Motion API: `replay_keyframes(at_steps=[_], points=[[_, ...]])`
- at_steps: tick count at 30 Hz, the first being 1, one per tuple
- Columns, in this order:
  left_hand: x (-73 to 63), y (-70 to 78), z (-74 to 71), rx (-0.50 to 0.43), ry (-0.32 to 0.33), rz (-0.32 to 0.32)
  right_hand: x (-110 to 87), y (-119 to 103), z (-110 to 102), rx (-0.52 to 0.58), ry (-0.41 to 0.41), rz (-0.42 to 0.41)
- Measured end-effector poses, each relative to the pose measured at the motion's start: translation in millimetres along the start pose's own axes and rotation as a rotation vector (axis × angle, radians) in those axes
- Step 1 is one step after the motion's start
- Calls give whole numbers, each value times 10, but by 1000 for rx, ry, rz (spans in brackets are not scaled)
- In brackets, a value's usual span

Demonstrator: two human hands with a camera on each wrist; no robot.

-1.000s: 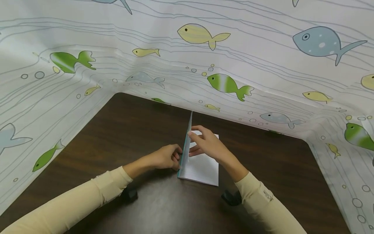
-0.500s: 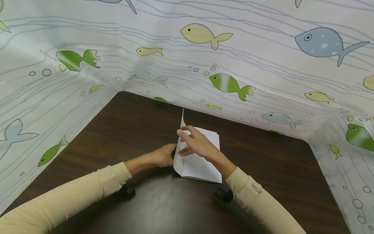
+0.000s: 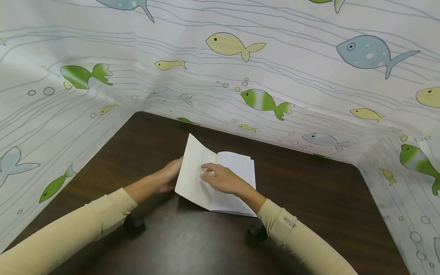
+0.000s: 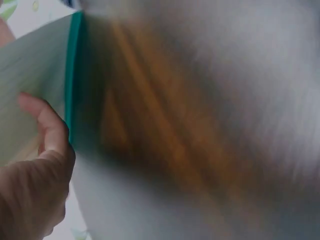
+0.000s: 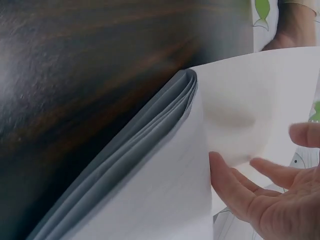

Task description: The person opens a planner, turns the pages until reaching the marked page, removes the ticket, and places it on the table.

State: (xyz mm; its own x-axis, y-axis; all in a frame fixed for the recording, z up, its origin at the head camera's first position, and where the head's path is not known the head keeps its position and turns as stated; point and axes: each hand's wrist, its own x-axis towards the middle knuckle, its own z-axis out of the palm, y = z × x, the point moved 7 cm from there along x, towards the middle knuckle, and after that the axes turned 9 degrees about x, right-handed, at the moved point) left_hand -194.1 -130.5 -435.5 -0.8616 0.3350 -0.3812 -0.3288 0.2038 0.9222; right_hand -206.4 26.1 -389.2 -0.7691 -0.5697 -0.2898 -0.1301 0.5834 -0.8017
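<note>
A notebook lies on the dark table with its cover (image 3: pixel 196 170) raised and tilted to the left. White lined pages (image 3: pixel 237 183) lie to the right of the fold. My left hand (image 3: pixel 170 175) is behind the raised cover, against its outer face. In the left wrist view, a bent finger of that hand lies near the teal binding strip (image 4: pixel 74 75). My right hand (image 3: pixel 221 179) is over the inner side of the cover, its fingers (image 5: pixel 232 187) spread and slightly bent. Whether its fingertips touch the paper is hard to tell.
The dark wood-grain table (image 3: pixel 309 214) surrounds the notebook. White fish-print sheeting (image 3: pixel 295 72) rises along the back and both sides. A dark object (image 3: pixel 258 232) is below the right wrist, and another (image 3: pixel 134 225) below the left.
The cover has swung from nearly upright over to the left, showing its pale inner side. My left hand has moved left behind it, and my right hand has followed leftward.
</note>
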Motion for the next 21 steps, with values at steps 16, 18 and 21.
replay_keyframes(at_steps=[16, 18, 21], points=[[-249, 381, -418, 412, 23, 71, 75, 225, -181, -221, 33, -84], [-241, 357, -458, 468, 49, 56, 72, 272, -242, -261, 46, -73], [-224, 309, -514, 540, 83, 30, 75, 346, -365, -329, 72, -51]])
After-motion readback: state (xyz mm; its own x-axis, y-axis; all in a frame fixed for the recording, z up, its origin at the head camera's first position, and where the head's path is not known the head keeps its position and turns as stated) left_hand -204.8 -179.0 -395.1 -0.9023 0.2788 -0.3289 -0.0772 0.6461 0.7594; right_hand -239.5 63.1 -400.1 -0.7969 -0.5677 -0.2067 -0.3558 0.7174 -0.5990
